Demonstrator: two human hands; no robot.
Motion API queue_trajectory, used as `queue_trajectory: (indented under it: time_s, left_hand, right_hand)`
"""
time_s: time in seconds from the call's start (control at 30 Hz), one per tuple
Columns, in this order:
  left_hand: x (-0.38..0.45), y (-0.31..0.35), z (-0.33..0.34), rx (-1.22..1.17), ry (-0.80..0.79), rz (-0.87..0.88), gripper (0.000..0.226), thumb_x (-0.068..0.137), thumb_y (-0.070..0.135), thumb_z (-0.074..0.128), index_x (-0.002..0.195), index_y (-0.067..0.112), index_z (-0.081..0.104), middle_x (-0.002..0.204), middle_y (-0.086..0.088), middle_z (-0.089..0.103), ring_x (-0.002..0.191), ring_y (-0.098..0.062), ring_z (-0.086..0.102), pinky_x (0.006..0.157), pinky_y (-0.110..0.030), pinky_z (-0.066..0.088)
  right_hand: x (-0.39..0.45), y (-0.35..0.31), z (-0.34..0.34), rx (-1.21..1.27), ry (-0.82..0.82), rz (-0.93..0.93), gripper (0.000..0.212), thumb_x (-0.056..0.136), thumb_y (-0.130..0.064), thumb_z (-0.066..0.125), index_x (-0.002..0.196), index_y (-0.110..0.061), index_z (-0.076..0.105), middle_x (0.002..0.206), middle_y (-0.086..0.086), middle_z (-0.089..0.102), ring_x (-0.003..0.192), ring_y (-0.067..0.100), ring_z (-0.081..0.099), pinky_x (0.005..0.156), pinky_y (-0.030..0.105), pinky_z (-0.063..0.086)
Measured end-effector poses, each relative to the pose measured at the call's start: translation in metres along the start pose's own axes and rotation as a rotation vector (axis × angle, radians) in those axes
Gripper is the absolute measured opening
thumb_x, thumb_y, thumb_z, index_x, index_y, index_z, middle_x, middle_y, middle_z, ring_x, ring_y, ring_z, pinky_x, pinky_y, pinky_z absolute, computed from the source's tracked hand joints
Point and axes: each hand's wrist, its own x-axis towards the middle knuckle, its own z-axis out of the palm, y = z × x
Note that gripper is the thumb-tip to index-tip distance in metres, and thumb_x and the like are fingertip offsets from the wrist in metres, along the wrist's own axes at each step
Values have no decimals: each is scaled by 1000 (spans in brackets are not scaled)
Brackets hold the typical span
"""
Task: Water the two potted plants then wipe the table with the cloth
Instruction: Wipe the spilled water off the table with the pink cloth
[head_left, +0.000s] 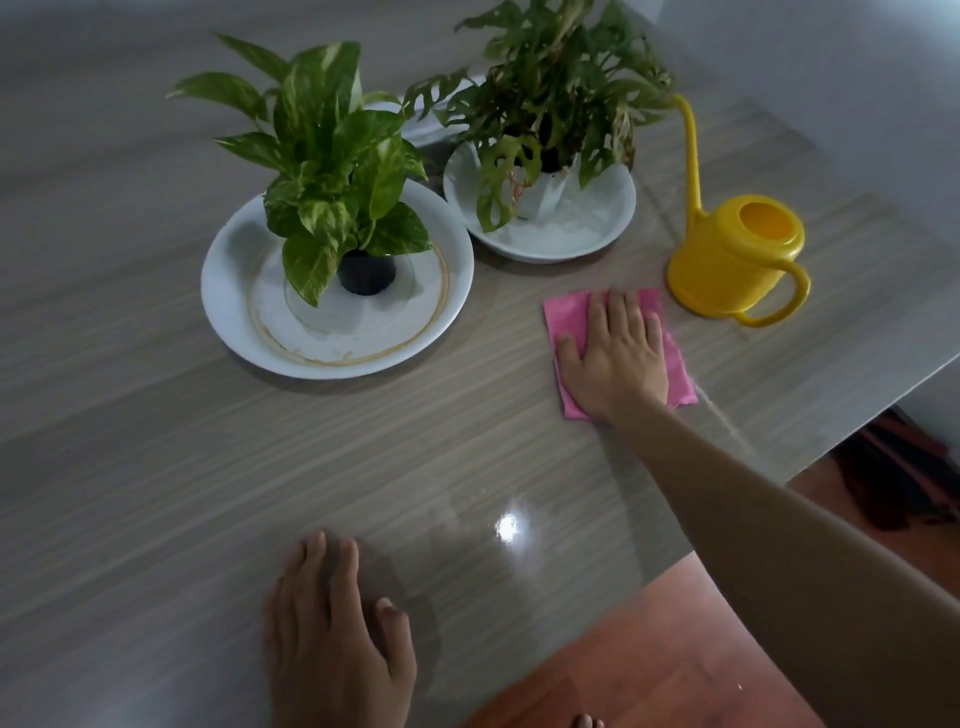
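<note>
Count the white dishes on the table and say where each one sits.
2, maybe more. One white dish sits left, holding the black-potted plant. A second dish sits right of it, holding the holey-leaved plant. A white edge behind the leaves may be another.

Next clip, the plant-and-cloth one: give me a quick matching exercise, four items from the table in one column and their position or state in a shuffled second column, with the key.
Column 1
1. pink cloth
2. yellow watering can
3. black pot
4. left hand

Column 2
A. stands in the large white dish with the brownish ring
B. flat on the bare table near the front edge, holding nothing
C. pressed flat under the right hand
D. upright at the right, handle toward the camera, long spout by the leaves of the far plant

Pairs: 1-C, 2-D, 3-A, 4-B
</note>
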Motion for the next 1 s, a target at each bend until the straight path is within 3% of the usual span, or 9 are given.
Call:
queue_trajectory:
  time_s: [0.1, 0.37, 0.47, 0.6, 0.73, 1.0]
  left_hand:
    - [0, -1, 2, -4, 9, -11, 57, 85, 31, 47, 126, -4, 66, 138, -30, 58, 126, -47, 55, 103, -61, 45]
    - [0, 0, 0, -50, -6, -33, 61, 81, 34, 47, 126, -3, 66, 140, -28, 57, 128, -47, 54, 104, -58, 41]
    - [0, 0, 0, -59, -6, -41, 61, 82, 34, 46, 126, -3, 66, 140, -27, 56, 128, -47, 54, 104, -58, 42]
    - [0, 0, 0, -47, -13, -22, 59, 84, 33, 46, 127, -3, 65, 141, -28, 55, 128, -49, 55, 104, -60, 42]
    - [-1, -4, 5, -14, 4, -13, 58, 86, 34, 46, 127, -3, 65, 140, -28, 56, 127, -49, 56, 104, -60, 42]
    - [-1, -3, 7, 6, 38, 13, 55, 89, 31, 45, 126, -3, 65, 138, -30, 57, 126, -50, 55, 102, -60, 42]
  right_hand:
    - [-53, -3, 5, 12, -6, -49, 81, 100, -61, 12, 162, -10, 6, 171, 13, 1, 159, 27, -3, 128, 46, 0]
    - [-170, 17, 22, 11, 50, -133, 79, 99, -61, 28, 160, -12, 26, 169, 11, 18, 158, 27, 10, 127, 48, 9]
    - [-161, 29, 22, 11, 64, -134, 80, 97, -62, 31, 160, -14, 26, 169, 9, 18, 158, 25, 11, 127, 46, 8]
    - [-124, 64, 13, 6, 51, -2, 82, 97, -66, 20, 163, -18, 11, 172, 6, 6, 159, 22, 1, 128, 44, 3]
    - [-71, 105, 1, 4, 46, 75, 83, 96, -66, 18, 163, -19, 10, 172, 5, 4, 159, 20, 1, 128, 43, 2]
    - [-30, 131, -17, -30, -1, 101, 81, 99, -67, 16, 163, -21, 3, 172, 3, -3, 158, 18, -6, 128, 41, -2]
